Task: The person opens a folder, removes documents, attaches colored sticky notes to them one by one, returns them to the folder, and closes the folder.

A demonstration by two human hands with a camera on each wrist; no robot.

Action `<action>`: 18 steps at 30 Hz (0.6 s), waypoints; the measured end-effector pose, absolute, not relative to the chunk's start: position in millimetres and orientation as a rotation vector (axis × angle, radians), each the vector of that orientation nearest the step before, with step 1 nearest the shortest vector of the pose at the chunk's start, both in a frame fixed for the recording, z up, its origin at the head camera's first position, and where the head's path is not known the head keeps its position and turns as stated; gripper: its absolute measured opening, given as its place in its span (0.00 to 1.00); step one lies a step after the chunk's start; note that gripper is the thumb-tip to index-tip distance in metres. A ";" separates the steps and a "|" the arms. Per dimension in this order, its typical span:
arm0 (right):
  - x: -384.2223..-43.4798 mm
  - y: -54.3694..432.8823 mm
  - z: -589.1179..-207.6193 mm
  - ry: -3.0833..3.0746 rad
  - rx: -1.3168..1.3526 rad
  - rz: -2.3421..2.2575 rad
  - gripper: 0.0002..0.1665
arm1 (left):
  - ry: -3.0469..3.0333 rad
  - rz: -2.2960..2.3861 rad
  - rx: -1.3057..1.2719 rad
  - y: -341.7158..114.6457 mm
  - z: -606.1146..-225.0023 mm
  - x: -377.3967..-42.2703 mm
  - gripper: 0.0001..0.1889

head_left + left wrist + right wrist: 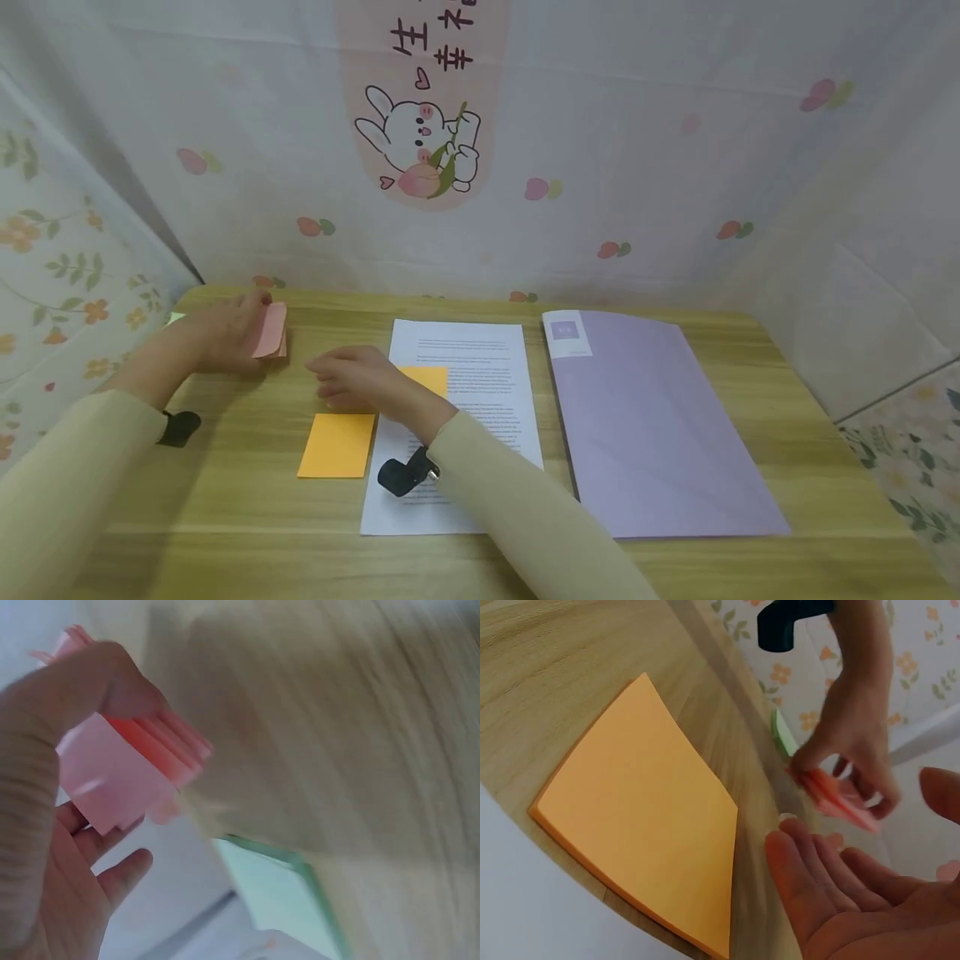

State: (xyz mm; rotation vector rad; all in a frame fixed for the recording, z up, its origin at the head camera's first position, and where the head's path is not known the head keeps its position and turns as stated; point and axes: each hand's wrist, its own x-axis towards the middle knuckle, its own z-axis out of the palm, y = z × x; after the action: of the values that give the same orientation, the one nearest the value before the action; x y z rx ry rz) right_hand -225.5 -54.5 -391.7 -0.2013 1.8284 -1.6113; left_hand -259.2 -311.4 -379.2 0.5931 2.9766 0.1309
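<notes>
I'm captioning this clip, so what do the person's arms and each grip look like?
The left sleeve and right sleeve are long, plain and cream. The left camera and right camera, worn at their ends, are small, black and rounded. The left grip and right grip are bare.

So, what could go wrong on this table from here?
The pink notes in the left grip look fanned apart, so a few might slip out or bend. The green pad lies close to the edge of the table, near that grip, so a knock could push it off. The right sleeve reaches across the printed sheet and might drag it, or the orange paper on it, out of place.
</notes>
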 end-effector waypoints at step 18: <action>-230.4 -35.8 -399.5 1.369 -0.281 -1.899 0.28 | 3.004 0.717 0.723 -232.7 -344.9 -211.6 0.44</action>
State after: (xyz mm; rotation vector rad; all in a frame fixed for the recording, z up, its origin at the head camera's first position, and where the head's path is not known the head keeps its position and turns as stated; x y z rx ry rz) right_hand -230.4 -35.8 -399.5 -0.2813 1.3689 -1.8986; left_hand -211.6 -232.7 -344.9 0.7235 3.0045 0.7168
